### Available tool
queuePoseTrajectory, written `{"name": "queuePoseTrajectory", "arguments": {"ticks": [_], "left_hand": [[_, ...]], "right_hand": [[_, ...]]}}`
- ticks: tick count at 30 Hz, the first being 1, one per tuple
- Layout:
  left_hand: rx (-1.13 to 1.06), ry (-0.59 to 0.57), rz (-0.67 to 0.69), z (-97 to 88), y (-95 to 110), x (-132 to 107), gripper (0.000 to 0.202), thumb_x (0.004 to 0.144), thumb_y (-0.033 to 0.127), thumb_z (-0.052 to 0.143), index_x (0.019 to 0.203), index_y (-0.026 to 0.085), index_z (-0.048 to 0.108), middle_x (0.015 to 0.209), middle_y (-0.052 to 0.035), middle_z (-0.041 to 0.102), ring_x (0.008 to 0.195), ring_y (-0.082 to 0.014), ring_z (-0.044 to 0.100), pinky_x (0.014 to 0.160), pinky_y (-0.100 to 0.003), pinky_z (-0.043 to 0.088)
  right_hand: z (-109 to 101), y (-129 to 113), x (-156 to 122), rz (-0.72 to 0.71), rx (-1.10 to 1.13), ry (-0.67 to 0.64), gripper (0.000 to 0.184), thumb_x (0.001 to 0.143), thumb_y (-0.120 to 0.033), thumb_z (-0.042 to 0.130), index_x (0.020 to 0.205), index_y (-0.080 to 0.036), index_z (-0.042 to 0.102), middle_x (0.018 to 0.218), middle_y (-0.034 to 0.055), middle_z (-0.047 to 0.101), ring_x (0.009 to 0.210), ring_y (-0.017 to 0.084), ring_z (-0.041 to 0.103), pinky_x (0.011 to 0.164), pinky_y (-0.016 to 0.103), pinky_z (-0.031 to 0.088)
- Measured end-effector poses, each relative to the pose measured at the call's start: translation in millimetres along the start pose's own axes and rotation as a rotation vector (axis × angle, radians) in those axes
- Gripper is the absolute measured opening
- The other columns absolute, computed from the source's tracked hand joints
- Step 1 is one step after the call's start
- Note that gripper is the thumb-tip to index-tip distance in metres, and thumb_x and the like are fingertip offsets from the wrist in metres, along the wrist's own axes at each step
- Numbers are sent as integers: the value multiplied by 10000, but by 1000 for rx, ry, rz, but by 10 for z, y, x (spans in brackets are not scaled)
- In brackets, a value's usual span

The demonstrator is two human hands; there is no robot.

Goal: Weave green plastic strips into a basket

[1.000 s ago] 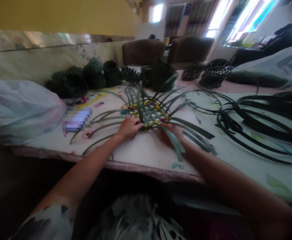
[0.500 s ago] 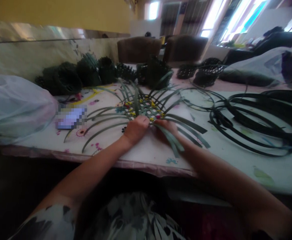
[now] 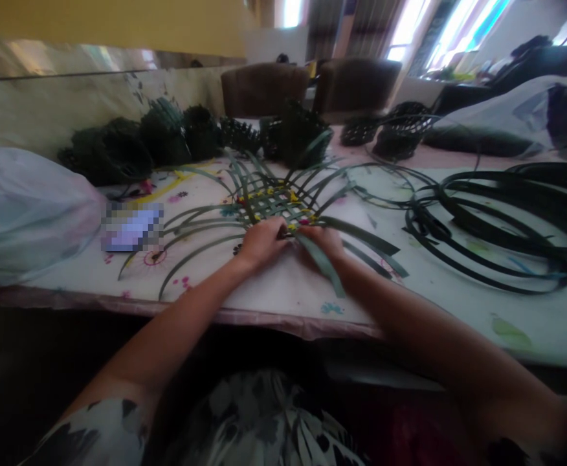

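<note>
The woven green mat [image 3: 270, 208] lies on the worktop [image 3: 264, 294]; left hand [image 3: 263, 243] and right hand [image 3: 324, 246] curl fingers [image 3: 274, 228] at its near edge (too dim to tell how closed, or on what).

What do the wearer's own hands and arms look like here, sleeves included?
The left hand and right hand are ungloved, with no watch or bracelet showing; the blur is too strong to rule out rings. Both forearms are bare. The left sleeve is short, whitish with dark blotches; the right sleeve is too shadowed to make out.
</note>
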State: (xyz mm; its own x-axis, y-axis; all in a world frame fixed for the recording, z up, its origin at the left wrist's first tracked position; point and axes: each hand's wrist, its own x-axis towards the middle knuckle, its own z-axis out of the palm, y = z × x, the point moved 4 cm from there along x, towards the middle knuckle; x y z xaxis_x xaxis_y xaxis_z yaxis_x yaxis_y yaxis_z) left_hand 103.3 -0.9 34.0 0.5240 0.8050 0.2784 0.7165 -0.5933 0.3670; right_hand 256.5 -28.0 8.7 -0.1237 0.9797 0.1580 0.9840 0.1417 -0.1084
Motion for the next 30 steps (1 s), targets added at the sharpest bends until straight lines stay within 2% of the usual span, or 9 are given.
{"name": "queuePoseTrajectory", "arguments": {"ticks": [3,6,9,13,16,20,23,27,30], "left_hand": [[-26,52,-1,59,10,22,147,892,255,602,924,207,737,1006,-56,723,945,-213,653,761,-283,457],[-86,29,-92,67,-53,82,172,881,304,616,836,200,745,879,-42,732,851,-200,654,695,-273,446],[-175,24,-180,48,-130,138,149,822,327,675,864,208,755,829,-20,742,806,-195,652,669,-268,445],[-242,23,-205,43,-166,156,150,816,295,670,886,205,767,866,-23,756,814,-194,657,683,-272,453],[-169,20,-193,34,-146,132,174,843,310,650,908,208,775,919,-42,757,858,-207,661,713,-282,456],[-9,-3,-65,42,-54,95,214,882,320,610,974,248,789,975,-46,746,912,-215,657,745,-280,450],[34,23,-90,54,-33,80,240,891,380,606,958,243,792,971,-56,745,887,-223,664,699,-281,436],[10,69,-176,67,-42,79,272,886,437,621,916,224,787,966,-68,751,883,-236,674,663,-283,425],[-5,89,-179,81,-46,82,254,882,427,627,876,228,786,947,-58,752,878,-230,678,659,-276,429]], "right_hand": [[5,15,0,12,-1,-2,256,884,-241,561,1065,-189,735,987,112,746,865,234,675,696,273,440],[-11,28,16,-8,17,43,284,910,-233,523,1100,-215,733,1031,92,745,925,224,671,730,266,434],[-66,9,39,-62,3,89,314,937,-235,471,1101,-245,739,1071,75,741,970,225,664,751,273,421],[-120,-34,60,-28,-103,9,300,882,-218,514,1077,-252,739,987,72,750,873,230,680,654,273,371],[-158,-71,47,16,-122,-17,287,851,-194,533,1049,-232,737,952,80,751,848,228,683,627,271,347],[-200,-102,7,28,-17,-48,261,869,-227,554,1056,-211,735,978,94,750,866,234,680,652,270,373],[-254,-104,-27,20,66,-39,270,891,-218,537,1083,-204,726,1052,96,741,926,244,675,709,273,412],[-369,-102,-176,35,175,55,355,906,-149,493,1230,-185,633,1078,88,728,961,222,666,760,269,440],[-454,-123,-435,122,167,91,373,901,-168,533,1272,-179,572,998,96,731,898,239,674,693,277,431]]}}
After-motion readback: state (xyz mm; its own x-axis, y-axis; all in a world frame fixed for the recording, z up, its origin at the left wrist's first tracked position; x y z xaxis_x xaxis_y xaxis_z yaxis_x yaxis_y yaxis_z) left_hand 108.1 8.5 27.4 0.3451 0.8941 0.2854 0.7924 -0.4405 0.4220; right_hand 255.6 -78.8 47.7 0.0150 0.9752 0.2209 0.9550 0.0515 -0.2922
